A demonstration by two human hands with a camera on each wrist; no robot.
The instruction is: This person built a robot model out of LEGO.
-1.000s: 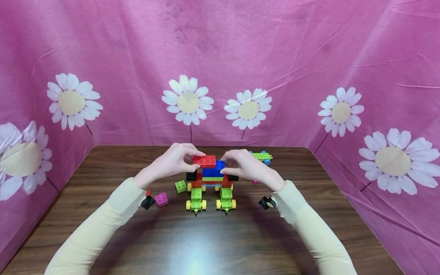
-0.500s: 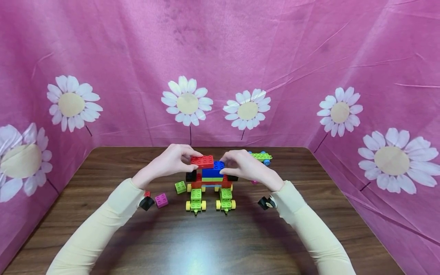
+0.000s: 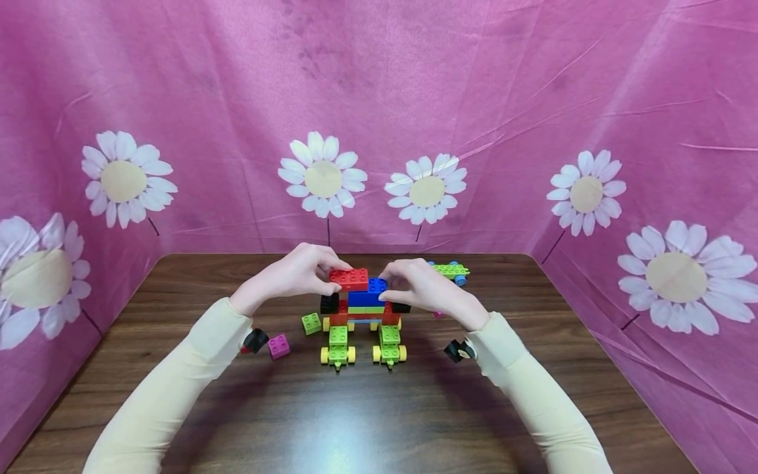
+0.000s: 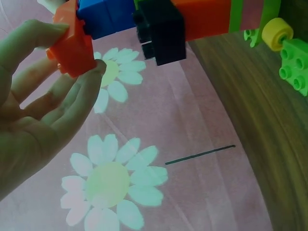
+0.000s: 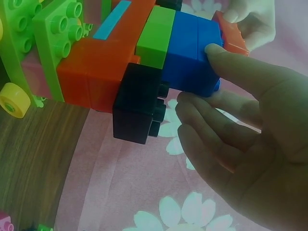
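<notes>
Between thumb and fingers, my left hand [image 3: 296,271] pinches a red brick [image 3: 349,279] with several studs. It lies over the left part of the blue bricks [image 3: 365,299], jutting left; in the left wrist view the red brick [image 4: 74,43] looks slightly tilted, and I cannot tell if it is seated. My right hand [image 3: 422,286] holds the blue bricks [image 5: 192,50] by their right end, thumb on one side and fingers on the other. Below them come a green layer [image 5: 156,37], red bricks [image 5: 91,72], black bricks [image 5: 138,103] at both sides, and green wheeled bases [image 3: 338,345].
Left of the build lie a green brick [image 3: 310,323], a magenta brick [image 3: 278,346] and a red piece partly behind the left wrist camera [image 3: 255,340]. A green wheeled base [image 3: 451,270] with blue wheels stands at back right. Daisy-printed pink cloth [image 3: 379,99] surrounds the table.
The red brick has shifted slightly left along the blue bricks with my left hand. Since then my left wrist has risen a little. My right hand keeps its hold and place.
</notes>
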